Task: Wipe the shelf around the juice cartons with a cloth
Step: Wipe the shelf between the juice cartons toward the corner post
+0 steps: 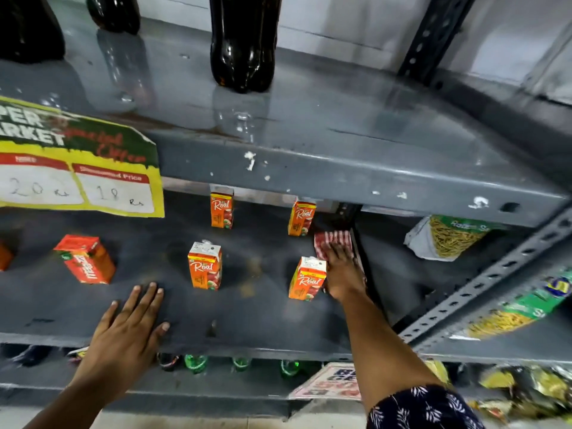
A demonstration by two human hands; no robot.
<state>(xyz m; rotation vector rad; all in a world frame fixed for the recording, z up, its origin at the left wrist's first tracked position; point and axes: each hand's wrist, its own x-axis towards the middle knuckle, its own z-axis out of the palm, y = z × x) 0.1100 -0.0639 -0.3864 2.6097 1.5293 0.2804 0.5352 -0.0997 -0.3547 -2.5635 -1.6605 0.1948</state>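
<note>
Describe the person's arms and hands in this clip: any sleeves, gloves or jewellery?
Both hands are bare: no gloves, rings, watch or bracelets show on the left hand or right hand. The left forearm is uncovered as far as the frame shows. The right arm has a short sleeve at the bottom edge, dark navy with a white leaf-sprig print.

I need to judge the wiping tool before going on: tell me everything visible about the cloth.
The cloth is red-and-white checked woven fabric, bunched rather than spread flat. It lies on the grey shelf at its right end, near the upright. The right hand presses flat on it, covering its near part. It sits between the back-right and front-right juice cartons; whether it touches either is unclear.
</note>
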